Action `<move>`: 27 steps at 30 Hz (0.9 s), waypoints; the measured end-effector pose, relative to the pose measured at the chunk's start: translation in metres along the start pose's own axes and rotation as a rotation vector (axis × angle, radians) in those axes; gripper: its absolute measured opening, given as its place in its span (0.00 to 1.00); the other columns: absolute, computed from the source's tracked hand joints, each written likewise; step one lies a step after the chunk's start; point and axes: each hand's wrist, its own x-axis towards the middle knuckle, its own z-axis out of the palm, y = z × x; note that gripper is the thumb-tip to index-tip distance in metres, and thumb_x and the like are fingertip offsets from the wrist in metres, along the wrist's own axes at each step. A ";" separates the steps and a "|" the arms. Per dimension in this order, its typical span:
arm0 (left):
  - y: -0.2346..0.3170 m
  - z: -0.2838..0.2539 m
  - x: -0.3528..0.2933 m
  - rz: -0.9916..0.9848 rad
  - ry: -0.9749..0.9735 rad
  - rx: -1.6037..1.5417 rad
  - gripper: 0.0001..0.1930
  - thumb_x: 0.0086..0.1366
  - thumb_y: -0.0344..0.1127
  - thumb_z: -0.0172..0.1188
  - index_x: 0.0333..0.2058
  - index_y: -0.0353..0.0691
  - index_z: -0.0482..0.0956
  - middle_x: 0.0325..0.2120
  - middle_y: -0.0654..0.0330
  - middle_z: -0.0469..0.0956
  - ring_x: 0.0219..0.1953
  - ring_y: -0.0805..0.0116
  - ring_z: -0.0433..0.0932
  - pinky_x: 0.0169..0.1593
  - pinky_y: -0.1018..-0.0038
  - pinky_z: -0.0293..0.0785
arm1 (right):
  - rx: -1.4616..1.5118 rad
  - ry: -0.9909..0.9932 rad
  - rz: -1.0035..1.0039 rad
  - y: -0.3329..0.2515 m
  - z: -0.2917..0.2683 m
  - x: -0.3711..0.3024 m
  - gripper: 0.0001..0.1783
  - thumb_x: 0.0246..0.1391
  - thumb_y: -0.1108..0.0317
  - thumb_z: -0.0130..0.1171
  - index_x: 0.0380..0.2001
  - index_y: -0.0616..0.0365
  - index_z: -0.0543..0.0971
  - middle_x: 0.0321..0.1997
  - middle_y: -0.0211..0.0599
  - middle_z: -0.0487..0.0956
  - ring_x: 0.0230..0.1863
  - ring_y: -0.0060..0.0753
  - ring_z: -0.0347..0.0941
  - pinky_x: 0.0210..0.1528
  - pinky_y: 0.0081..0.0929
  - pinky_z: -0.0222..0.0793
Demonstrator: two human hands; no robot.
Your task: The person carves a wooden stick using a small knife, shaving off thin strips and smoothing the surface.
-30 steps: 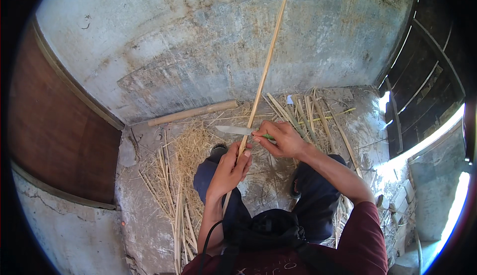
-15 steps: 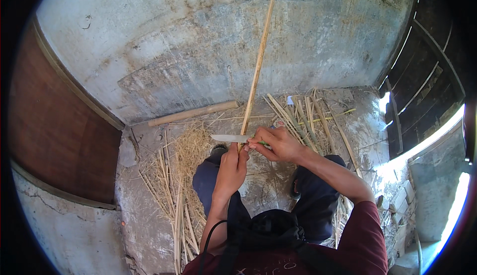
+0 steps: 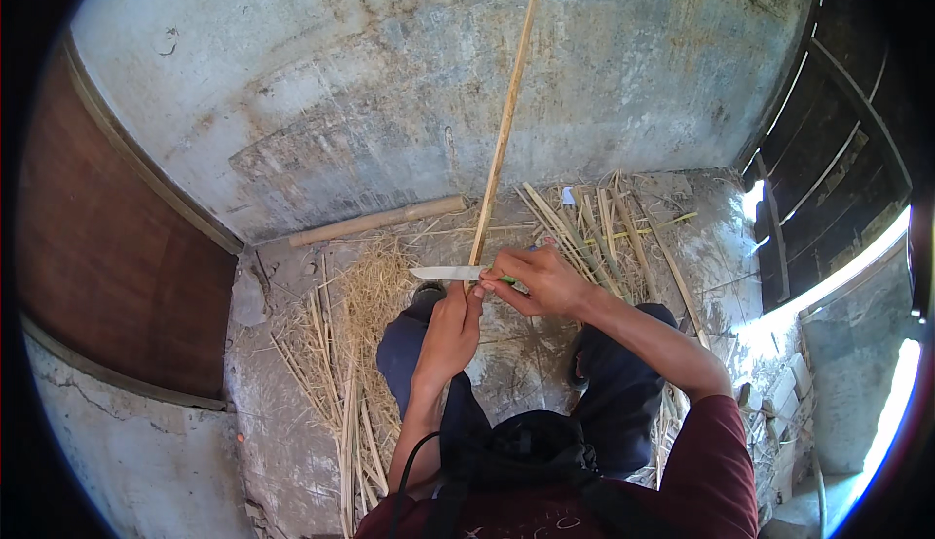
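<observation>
**Knife (image 3: 443, 273) crosses a long wooden strip (image 3: 506, 125)**

The left hand (image 3: 450, 332) is closed around the strip's lower part, and the right hand (image 3: 545, 279) is clamped on the knife's green handle. Close by the left leg (image 3: 402, 352), a heap of shavings (image 3: 368, 296) crowds the floor (image 3: 526, 373). Loose sticks (image 3: 672, 267) lie beyond the right hand. Farther, a thick pole (image 3: 380, 221) lies at the foot of the wall (image 3: 341, 81), behind the strip.

Maroon shirt (image 3: 713, 456), dark navy trousers (image 3: 623, 398)
</observation>
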 end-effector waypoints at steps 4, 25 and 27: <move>0.001 -0.002 0.000 0.001 -0.001 -0.007 0.15 0.85 0.37 0.49 0.52 0.25 0.69 0.25 0.38 0.76 0.28 0.34 0.76 0.34 0.50 0.68 | -0.073 -0.003 -0.018 0.001 -0.001 0.002 0.08 0.66 0.64 0.68 0.39 0.55 0.81 0.34 0.37 0.80 0.29 0.48 0.82 0.27 0.43 0.75; -0.005 -0.003 -0.003 0.001 -0.012 -0.018 0.19 0.86 0.39 0.49 0.57 0.25 0.68 0.26 0.40 0.77 0.29 0.39 0.78 0.36 0.52 0.71 | -0.047 0.060 -0.057 0.010 -0.003 0.002 0.06 0.62 0.67 0.72 0.39 0.53 0.85 0.30 0.33 0.78 0.21 0.40 0.75 0.22 0.38 0.67; -0.006 -0.003 -0.004 -0.013 -0.030 -0.023 0.19 0.86 0.40 0.49 0.58 0.24 0.68 0.26 0.40 0.77 0.29 0.39 0.78 0.36 0.52 0.72 | -0.099 0.046 -0.067 0.010 -0.004 0.001 0.06 0.62 0.67 0.73 0.39 0.53 0.85 0.31 0.33 0.78 0.21 0.40 0.75 0.22 0.37 0.67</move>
